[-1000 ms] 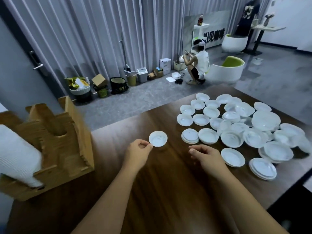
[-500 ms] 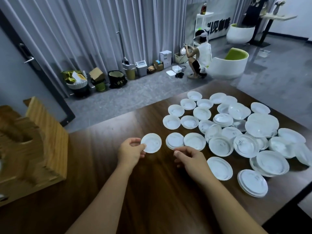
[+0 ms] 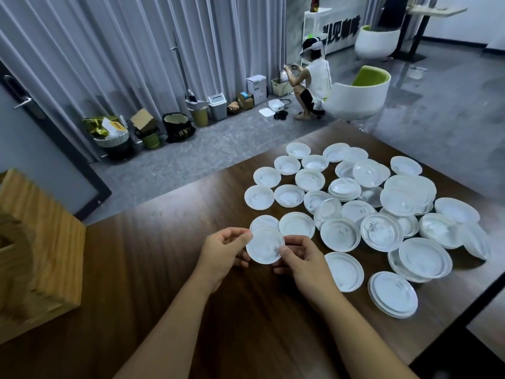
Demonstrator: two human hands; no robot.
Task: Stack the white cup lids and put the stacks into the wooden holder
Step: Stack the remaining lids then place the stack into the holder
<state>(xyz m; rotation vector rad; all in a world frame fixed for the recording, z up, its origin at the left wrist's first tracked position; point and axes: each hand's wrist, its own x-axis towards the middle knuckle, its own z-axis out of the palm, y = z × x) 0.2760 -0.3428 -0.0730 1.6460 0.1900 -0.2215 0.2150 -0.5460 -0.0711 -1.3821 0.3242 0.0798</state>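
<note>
Both my hands on one lid (image 3: 264, 248): left hand (image 3: 222, 248) pinches left rim, right hand (image 3: 299, 259) pinches right rim, probably squaring it for stacking. Held just above lid on table (image 3: 263, 223). Loose lids (image 3: 355, 212) spread right. Wooden holder (image 3: 41, 247) far left, well apart.

Two bare forearms are entering from the bottom edge. The left hand (image 3: 224, 248) and the right hand (image 3: 302, 259) are wearing no gloves. Both wrists are showing bare. No sleeve is reaching into view. Fingernails are showing short and unpainted.
</note>
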